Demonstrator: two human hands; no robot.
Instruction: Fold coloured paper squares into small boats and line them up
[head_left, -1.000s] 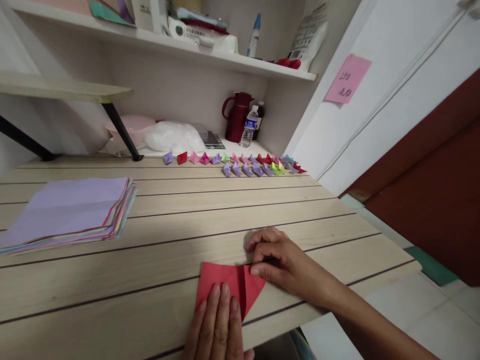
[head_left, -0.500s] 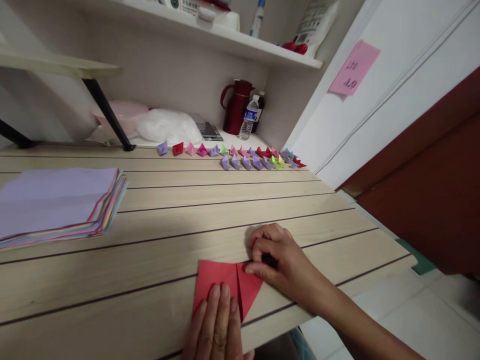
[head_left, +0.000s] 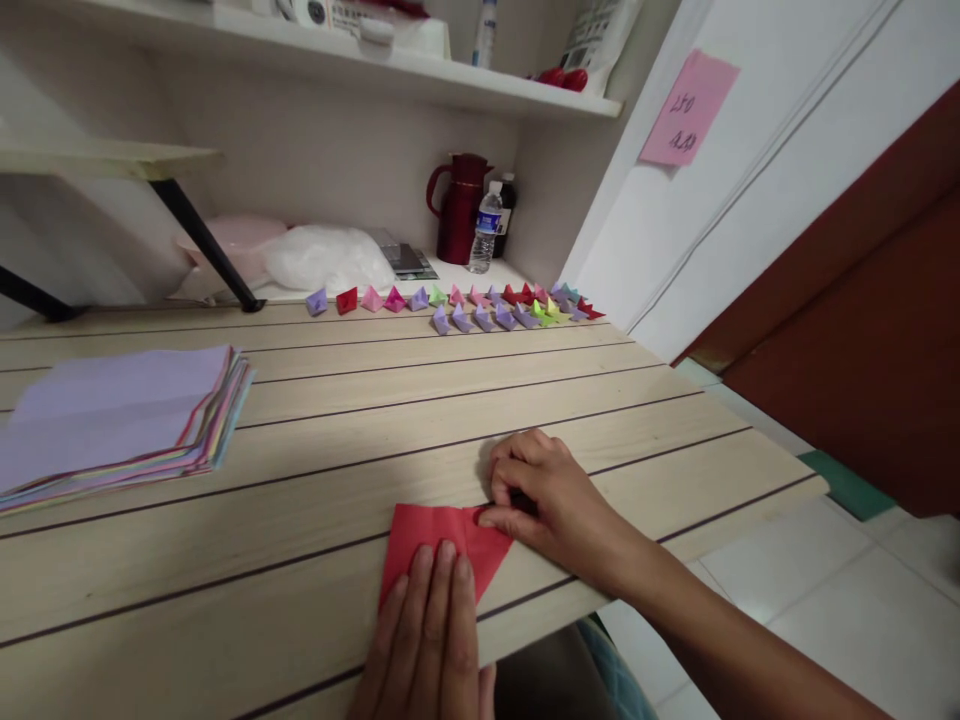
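The left hand lies palm down, its fingers straight and close together, pressing on the red paper rather than gripping it. The right hand has its fingers curled, with the thumb tip on the paper near its upper right corner; whether a finger is beneath to make a pinch, I cannot tell. The paper rests flat near the front edge of the wooden table, partly hidden by the left fingers, its right side slanting in toward the bottom. It should weigh next to nothing and bend easily, a little stiffer where it is doubled, and it could skid on the smooth boards if unweighted. It probably creases for good under a nail and could tear at a sharp corner, so light fingertips on an outer edge suit it, with a flat palm over the middle as anchor. Farther out, the paper stack sits to the left, and small folded paper shapes line the back of the table.
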